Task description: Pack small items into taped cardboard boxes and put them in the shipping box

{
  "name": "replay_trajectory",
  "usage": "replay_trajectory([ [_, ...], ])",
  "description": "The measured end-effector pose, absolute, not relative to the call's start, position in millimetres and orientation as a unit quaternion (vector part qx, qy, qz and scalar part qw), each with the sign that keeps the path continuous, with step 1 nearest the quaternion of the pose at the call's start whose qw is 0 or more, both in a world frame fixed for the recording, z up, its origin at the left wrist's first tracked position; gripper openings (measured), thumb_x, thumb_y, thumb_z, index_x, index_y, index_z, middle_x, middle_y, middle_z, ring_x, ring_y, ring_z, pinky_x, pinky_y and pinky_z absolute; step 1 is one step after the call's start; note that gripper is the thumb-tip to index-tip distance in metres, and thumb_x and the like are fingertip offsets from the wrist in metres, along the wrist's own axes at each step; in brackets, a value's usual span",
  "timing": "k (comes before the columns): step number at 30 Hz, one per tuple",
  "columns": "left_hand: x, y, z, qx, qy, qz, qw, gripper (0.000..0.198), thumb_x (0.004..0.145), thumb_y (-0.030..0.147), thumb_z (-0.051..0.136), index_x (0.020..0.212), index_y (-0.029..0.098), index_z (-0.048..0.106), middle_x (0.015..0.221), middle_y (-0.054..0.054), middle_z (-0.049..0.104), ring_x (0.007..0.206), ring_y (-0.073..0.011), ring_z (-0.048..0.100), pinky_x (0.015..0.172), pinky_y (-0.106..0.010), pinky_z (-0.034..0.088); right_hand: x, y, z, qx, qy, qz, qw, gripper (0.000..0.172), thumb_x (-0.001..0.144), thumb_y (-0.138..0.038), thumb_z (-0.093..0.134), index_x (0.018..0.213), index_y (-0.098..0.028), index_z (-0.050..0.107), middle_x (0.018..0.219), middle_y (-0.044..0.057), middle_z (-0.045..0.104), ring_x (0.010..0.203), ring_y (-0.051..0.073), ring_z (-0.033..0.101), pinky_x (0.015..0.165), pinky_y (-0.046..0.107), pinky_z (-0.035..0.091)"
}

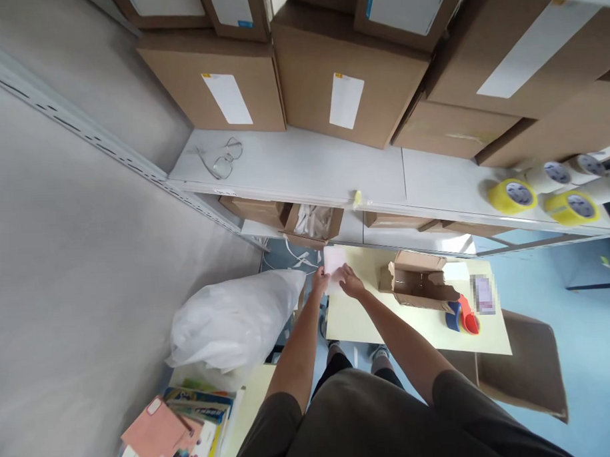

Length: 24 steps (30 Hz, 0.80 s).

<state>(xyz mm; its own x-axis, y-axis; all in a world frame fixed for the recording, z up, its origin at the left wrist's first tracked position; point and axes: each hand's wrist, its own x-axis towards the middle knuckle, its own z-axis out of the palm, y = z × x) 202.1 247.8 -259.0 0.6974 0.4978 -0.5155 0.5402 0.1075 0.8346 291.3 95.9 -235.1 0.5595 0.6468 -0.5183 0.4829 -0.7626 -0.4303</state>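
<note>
In the head view, a pale pink sheet [334, 258] sits at the worktop [356, 325]'s ten-o'clock corner. The left hand [319, 281] pinches its edge; the right hand [351, 282], fingers loosely spread, seems not to grip. A steady pinch and light pressure should suit. An open carton [421, 300] at three o'clock and white bag [228, 318] at eight limit sideways room.

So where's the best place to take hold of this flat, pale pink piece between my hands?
Probably by its two long side edges, coming in from left and right. The flat, pale pink piece looks thin and longer away from you than across, so its sides suit opposed pinches. Your left hand is at its left edge, your right hand at its right. Its stiffness, I can't tell.
</note>
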Motion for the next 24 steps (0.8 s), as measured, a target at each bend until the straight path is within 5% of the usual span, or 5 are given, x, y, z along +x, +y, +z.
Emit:
replay_trajectory([
  [3,199.2,248.4,-240.2,0.661,0.390,-0.025,0.640,0.038,0.087,0.012,0.061,0.123,0.019,0.068,0.114,-0.010,0.077,0.104,-0.0239,0.067,0.092,-0.033,0.050,294.5,92.3,-225.2,-0.886,-0.256,0.326,0.206,0.070,0.098,-0.026,0.047,0.166,-0.016,0.037,0.168,0.014,0.045,0.152,0.027,0.047,0.123,0.040,0.042],
  [7,194.3,249.7,-208.5,0.630,0.372,-0.005,0.682,0.043,0.086,0.021,0.066,0.128,0.017,0.068,0.116,-0.011,0.077,0.101,-0.0255,0.071,0.088,-0.036,0.055,303.4,86.8,-202.5,-0.872,-0.151,0.305,0.353,0.078,0.090,-0.032,0.052,0.166,-0.020,0.038,0.146,0.016,0.066,0.105,0.030,0.074,0.100,0.046,0.059],
  [15,207.3,242.5,-138.0,0.568,0.325,0.092,0.750,0.073,0.064,0.040,0.092,0.129,0.017,0.068,0.093,-0.006,0.078,0.078,-0.0198,0.072,0.072,-0.029,0.057,327.3,60.3,-126.7,-0.720,-0.136,0.282,0.619,0.054,0.075,-0.037,0.064,0.126,-0.019,0.071,0.100,0.007,0.078,0.082,0.023,0.071,0.075,0.035,0.060],
  [24,290.2,113.2,-81.6,0.622,0.287,0.063,0.726,0.032,0.080,0.040,0.084,0.101,0.018,0.075,0.086,-0.005,0.078,0.075,-0.0176,0.074,0.069,-0.028,0.062,401.1,-80.6,-83.6,-0.790,-0.147,0.177,0.568,0.050,0.076,-0.028,0.056,0.121,-0.019,0.076,0.105,0.006,0.079,0.089,0.024,0.070,0.079,0.035,0.058],
])
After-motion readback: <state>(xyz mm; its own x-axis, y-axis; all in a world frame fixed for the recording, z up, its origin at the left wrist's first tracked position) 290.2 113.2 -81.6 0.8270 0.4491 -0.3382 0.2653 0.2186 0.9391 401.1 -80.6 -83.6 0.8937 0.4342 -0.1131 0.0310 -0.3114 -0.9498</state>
